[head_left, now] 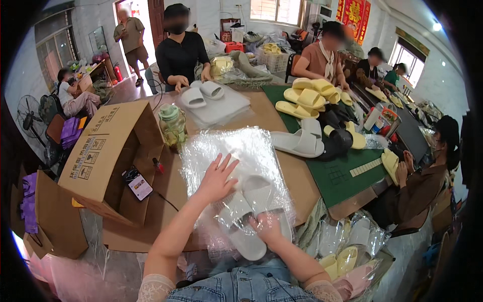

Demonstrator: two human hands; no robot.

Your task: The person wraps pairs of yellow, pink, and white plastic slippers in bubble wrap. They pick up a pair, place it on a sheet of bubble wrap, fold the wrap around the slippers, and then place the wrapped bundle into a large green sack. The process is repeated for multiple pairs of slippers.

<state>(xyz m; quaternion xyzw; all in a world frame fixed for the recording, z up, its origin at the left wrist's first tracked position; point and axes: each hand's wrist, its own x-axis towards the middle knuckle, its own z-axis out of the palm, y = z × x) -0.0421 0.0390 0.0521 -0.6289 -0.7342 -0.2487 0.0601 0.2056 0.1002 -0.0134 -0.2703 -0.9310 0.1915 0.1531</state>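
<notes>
left hand (217, 177) flat, fingers spread on plastic bag (236, 151) | right hand (266, 225) gripping white slippers (251, 216) inside bag | desk (171, 201), carton (108, 151) left

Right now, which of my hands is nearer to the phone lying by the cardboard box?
Left. Your left hand lies flat on the plastic bag, right of the phone; your right hand grips the white slippers, farther away.

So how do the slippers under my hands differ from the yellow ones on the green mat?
The pale grey slippers lie among clear plastic bags under both hands; the yellow slippers sit bare and stacked on the green mat. The grey pair is close to you, the yellow pile far. Both are open-toed slides.
</notes>
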